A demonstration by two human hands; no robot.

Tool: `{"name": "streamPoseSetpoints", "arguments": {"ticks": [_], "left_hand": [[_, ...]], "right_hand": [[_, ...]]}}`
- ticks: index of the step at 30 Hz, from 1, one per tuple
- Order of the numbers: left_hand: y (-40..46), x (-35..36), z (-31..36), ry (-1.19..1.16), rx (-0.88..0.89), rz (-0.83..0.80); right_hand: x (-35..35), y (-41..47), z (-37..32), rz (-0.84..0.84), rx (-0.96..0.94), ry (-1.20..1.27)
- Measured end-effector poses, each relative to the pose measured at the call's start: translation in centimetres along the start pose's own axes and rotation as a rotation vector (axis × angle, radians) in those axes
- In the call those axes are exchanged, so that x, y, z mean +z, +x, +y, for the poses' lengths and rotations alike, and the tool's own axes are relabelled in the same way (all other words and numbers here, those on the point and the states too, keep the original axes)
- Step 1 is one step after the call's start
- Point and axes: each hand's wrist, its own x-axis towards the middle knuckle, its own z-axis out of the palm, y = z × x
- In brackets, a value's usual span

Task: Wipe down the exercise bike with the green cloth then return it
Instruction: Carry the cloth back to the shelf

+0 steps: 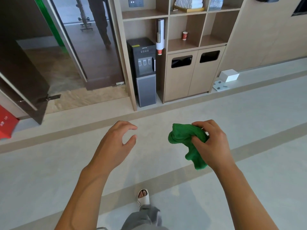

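Right hand (214,143) grips bunched green cloth (187,140), tail hanging below fingers. Left hand (116,143) empty, fingers loosely curled, well apart from cloth. Exercise bike not in view; cannot tell whether wiping done. Judged: person carrying cloth, wipe or return pending.

The pale grey floor (166,113), crossed by tan bands, carries a dark water dispenser (144,72) standing in the wooden shelf unit (196,47). Right of the dispenser, past the unit's cabinet doors, a white box (230,75) sits beside a flat spotted plate (220,85). Well in front of the dispenser, a sandalled foot (143,197) stands on the floor.
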Motion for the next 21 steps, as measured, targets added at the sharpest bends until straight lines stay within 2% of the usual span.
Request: {"name": "streamPoseSetpoints", "arguments": {"ticks": [12, 21], "left_hand": [[19.9, -3.2, -9.0, 0.011, 0.003, 0.023], [27.9, -3.2, -13.2, -0.015, -0.021, -0.01]], "right_hand": [[8.7, 18.6, -1.5, 0.031, -0.005, -0.006], [13.5, 27.9, -1.0, 0.018, -0.014, 0.002]]}}
